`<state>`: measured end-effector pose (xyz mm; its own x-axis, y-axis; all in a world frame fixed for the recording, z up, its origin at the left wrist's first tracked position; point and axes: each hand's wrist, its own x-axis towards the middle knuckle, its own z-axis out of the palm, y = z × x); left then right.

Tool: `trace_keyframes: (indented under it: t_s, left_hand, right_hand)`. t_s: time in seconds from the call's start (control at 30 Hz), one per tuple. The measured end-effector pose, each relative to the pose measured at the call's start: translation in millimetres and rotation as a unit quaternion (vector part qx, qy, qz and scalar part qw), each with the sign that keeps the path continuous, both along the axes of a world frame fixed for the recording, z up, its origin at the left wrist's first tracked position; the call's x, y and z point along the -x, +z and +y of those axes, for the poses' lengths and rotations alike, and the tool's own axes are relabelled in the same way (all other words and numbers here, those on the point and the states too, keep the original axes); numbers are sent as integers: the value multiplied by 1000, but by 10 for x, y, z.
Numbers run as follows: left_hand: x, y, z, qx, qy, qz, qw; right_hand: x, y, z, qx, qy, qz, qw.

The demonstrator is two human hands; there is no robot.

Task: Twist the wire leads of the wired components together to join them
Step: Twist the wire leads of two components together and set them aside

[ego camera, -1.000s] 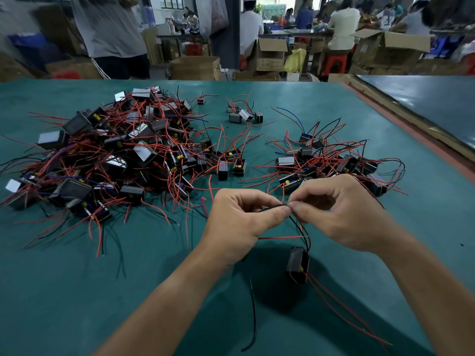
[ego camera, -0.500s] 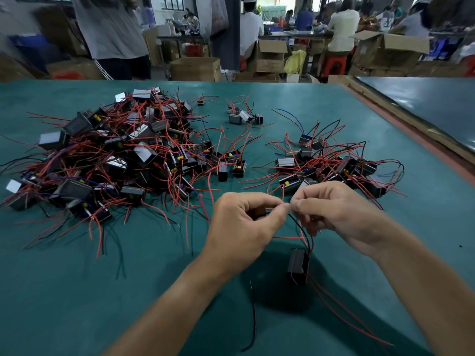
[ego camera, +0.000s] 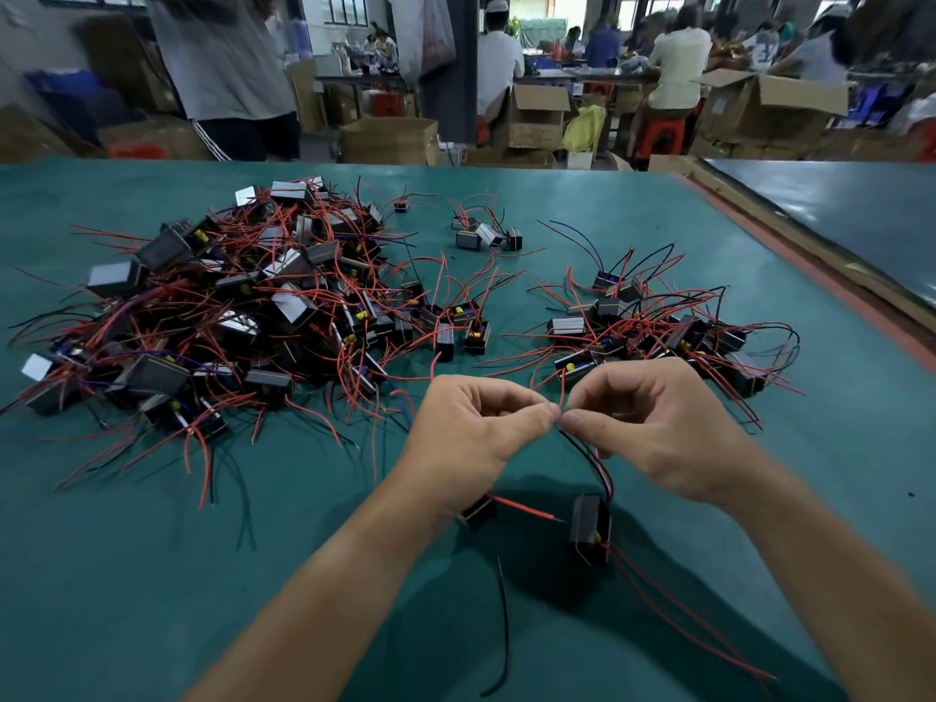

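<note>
My left hand (ego camera: 468, 438) and my right hand (ego camera: 653, 428) meet fingertip to fingertip above the green table, pinching thin wire leads (ego camera: 582, 450) between thumbs and forefingers. From the pinch, black and red leads drop to a small black boxy component (ego camera: 590, 526) that hangs just above the table, with long red leads trailing to the lower right. A second small black component (ego camera: 478, 511) shows under my left wrist, with a red lead sticking out to the right. The joint itself is hidden by my fingertips.
A big heap of black components with red wires (ego camera: 212, 316) covers the left of the green table (ego camera: 152, 575). A smaller heap (ego camera: 658, 331) lies right of centre, a few loose units (ego camera: 486, 235) behind. A dark panel (ego camera: 861, 215) borders the right. People and cardboard boxes stand beyond.
Both hands stayed together at the pinch and rose slightly. The hanging component swung a little, and the second component with its red lead came into view under my left wrist.
</note>
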<state>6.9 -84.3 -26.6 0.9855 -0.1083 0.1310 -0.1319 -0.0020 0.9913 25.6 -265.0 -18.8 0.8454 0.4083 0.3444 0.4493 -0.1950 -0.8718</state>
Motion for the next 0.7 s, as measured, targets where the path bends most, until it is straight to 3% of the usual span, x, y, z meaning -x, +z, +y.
trace_keyframes:
  t_s: [0.17, 0.27, 0.37, 0.43, 0.53, 0.7]
  left_hand:
    - [19, 2, -2, -8, -18, -27, 999]
    - [37, -13, -17, -51, -20, -71, 996]
    - [64, -35, -46, -113, -5, -124, 986]
    - [61, -58, -43, -137, 5, -140, 981]
    - [25, -80, -29, -143, 14, -115, 983]
    - [-10, -98, -33, -97, 20, -55, 994]
  right_hand:
    - [5, 32, -26, -12, 6, 46, 999]
    - [8, 45, -9, -41, 13, 171, 984]
    - [7, 55, -3, -72, 33, 320, 944]
    - [10, 52, -6, -77, 26, 346, 935]
    - [-4, 5, 9, -63, -10, 283, 957]
    - [-14, -59, 72, -7, -75, 62, 995]
